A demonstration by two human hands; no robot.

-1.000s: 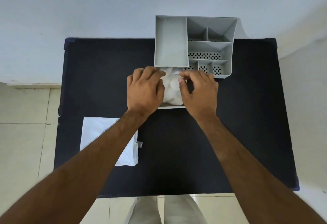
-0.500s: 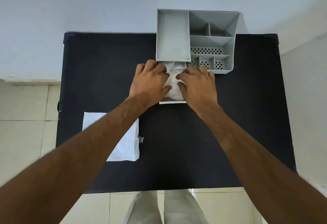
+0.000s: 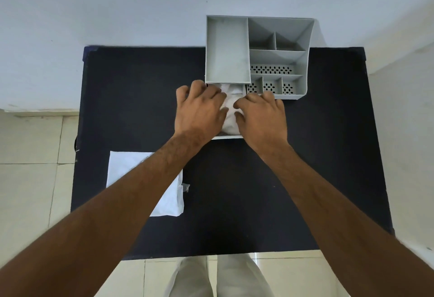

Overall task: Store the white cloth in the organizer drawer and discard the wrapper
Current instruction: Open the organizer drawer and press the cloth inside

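A grey plastic organizer (image 3: 278, 54) stands at the far edge of the black table (image 3: 305, 167). Its drawer (image 3: 229, 136) is pulled out toward me under the left compartment. The white cloth (image 3: 229, 106) lies bunched inside the drawer. My left hand (image 3: 199, 111) presses on the cloth from the left and my right hand (image 3: 261, 116) from the right, fingers spread over it. Most of the cloth and the drawer sides are hidden under my hands. The white wrapper (image 3: 141, 174) lies flat near the table's left front, partly behind my left forearm.
A white wall rises right behind the organizer. Pale floor tiles (image 3: 30, 179) show to the left of the table and below its front edge. My legs in light trousers (image 3: 218, 278) stand at the table's near edge.
Both hands have pushed the cloth down and further into the drawer, and less of it shows between them. My head has shifted slightly, so the organizer sits a little differently in the view.
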